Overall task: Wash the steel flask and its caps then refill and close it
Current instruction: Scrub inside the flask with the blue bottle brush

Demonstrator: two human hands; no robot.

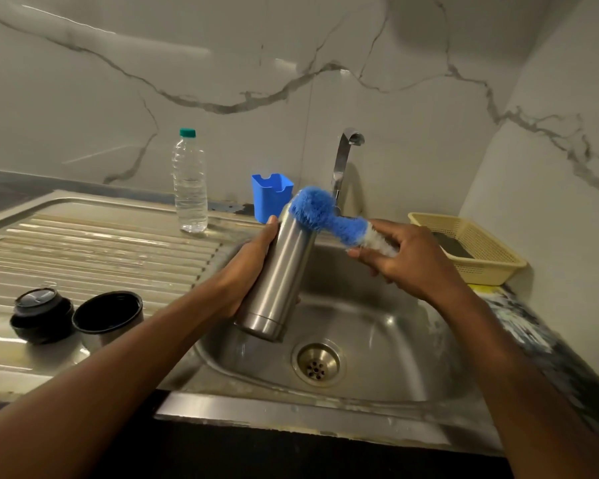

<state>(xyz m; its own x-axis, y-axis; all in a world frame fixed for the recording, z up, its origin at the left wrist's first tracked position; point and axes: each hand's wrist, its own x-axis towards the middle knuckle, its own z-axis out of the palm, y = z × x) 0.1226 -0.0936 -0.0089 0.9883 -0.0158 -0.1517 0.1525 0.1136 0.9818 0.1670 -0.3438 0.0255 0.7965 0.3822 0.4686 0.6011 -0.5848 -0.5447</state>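
— Look at the left hand point(253, 267): it's wrapped round the middle of the steel flask point(279, 278), holding it tilted over the sink point(377, 326), mouth pointing to the far side. That metal looks slick to me. If the hold loosens, I'd say it drops straight onto the drain point(317, 364).

— And the right hand point(408, 257) is closed on the white handle end of the blue bottle brush point(320, 216), with the bristle head right at the flask's mouth. If it goes in crooked, the bristles could catch the rim and flick dirty water about.

— Or push the flask sideways out of the left hand.

— The faucet point(346, 157) shows no stream that I can see, so there's no rinse going either.

— The two caps, the stopper point(40, 316) and the cup lid point(108, 318), sit on the drainboard point(101, 243) at the near left, well apart from the flask. An elbow swinging back might knock them.

— The plastic water bottle point(189, 181) stands at the far edge, upright. Safe enough.
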